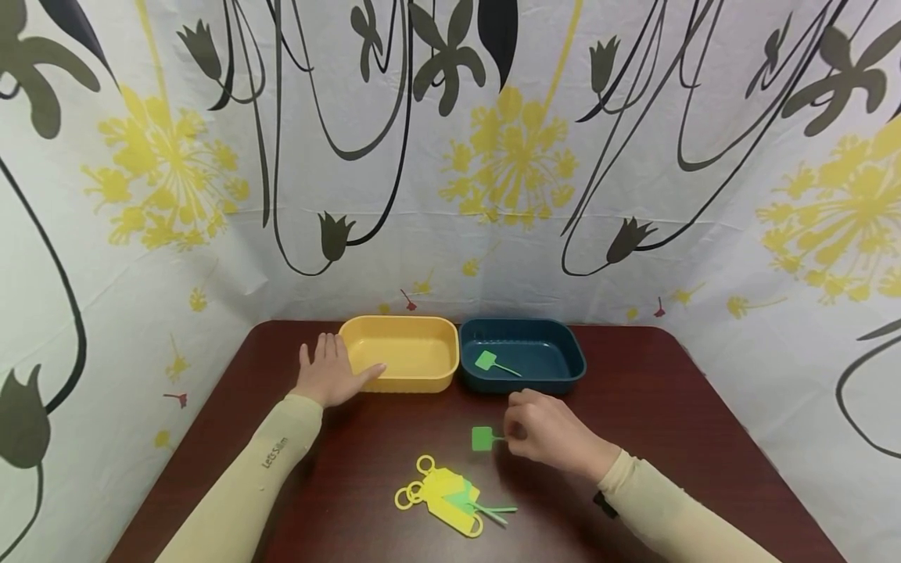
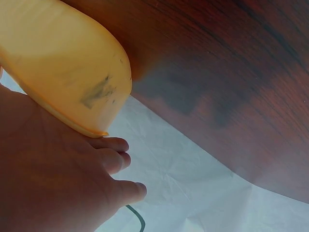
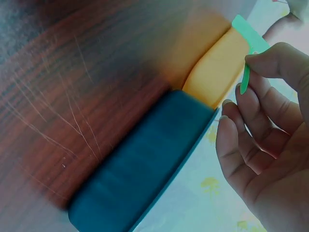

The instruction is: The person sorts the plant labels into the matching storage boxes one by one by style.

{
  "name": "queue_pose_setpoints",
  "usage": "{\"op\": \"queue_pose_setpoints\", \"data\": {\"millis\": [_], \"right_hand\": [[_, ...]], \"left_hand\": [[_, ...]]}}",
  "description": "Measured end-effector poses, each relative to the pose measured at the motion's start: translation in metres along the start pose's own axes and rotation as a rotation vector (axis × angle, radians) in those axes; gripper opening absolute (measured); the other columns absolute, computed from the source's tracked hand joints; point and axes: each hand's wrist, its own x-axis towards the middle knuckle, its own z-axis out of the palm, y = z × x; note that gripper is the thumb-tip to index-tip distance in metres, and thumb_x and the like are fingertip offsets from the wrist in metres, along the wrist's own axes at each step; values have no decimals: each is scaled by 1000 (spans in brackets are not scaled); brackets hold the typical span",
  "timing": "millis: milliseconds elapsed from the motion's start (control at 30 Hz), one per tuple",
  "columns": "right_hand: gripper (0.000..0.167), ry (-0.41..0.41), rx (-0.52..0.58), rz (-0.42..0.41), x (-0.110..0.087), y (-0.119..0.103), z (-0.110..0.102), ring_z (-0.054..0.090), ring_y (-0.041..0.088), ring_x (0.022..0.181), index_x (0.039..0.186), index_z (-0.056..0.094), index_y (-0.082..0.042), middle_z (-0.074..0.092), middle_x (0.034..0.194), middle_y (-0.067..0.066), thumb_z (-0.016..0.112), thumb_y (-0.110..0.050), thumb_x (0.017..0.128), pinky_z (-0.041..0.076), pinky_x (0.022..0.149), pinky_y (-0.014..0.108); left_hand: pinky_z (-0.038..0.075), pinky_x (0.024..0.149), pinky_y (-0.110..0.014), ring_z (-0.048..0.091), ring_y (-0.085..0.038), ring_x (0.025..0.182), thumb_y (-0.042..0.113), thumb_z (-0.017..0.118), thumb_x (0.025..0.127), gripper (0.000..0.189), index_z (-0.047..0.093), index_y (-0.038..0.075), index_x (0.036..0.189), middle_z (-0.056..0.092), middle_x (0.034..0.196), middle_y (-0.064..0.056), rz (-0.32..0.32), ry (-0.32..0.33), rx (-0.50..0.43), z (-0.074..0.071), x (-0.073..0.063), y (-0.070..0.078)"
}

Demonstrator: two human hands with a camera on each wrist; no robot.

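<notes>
My right hand (image 1: pixel 545 430) pinches the thin stem of a green tag (image 1: pixel 482 439) between thumb and forefinger, above the table in front of the dark blue bin. In the right wrist view the tag's square head (image 3: pixel 250 35) points away from the fingertips. With fingers spread straight, my left hand (image 1: pixel 332 374) touches the left end of the yellow bin (image 1: pixel 397 385). Another green tag (image 1: pixel 486 360) lies inside the dark blue bin (image 1: pixel 521 385). Nearer to me is a loose pile of yellow tags (image 1: pixel 450 512) with ring ends, with green tags (image 1: pixel 459 500) among them.
Both bins stand side by side at the back of the dark red-brown table (image 1: pixel 633 375). A patterned white cloth (image 1: pixel 436 258) hangs right behind them and along both sides.
</notes>
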Motion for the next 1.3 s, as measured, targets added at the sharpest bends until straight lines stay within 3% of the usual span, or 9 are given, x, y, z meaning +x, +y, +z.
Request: {"op": "queue_pose_setpoints", "data": {"millis": [600, 800, 1300], "right_hand": [[16, 121, -38, -24, 16, 11, -20, 41, 3, 72, 77, 68, -29, 47, 78, -17, 78, -17, 79, 41, 57, 22], [20, 144, -55, -18, 24, 17, -26, 39, 3, 71, 75, 66, -32, 46, 77, -16, 75, -15, 82, 40, 56, 22], [13, 158, -71, 40, 42, 39, -35, 44, 4, 73, 79, 71, -29, 53, 81, -13, 76, -18, 85, 43, 57, 24]], "left_hand": [[-3, 112, -70, 8, -50, 148, 85, 39, 86, 125, 12, -18, 152, 11, 159, -37, 10, 0, -3, 0, -1, 0], [-2, 112, -70, 9, -50, 148, 84, 40, 87, 124, 13, -18, 152, 12, 159, -37, 10, 3, 4, -1, -1, 0], [-1, 113, -69, 9, -49, 149, 84, 38, 87, 123, 14, -17, 152, 12, 159, -37, 7, -10, 16, -3, -2, 2]]}}
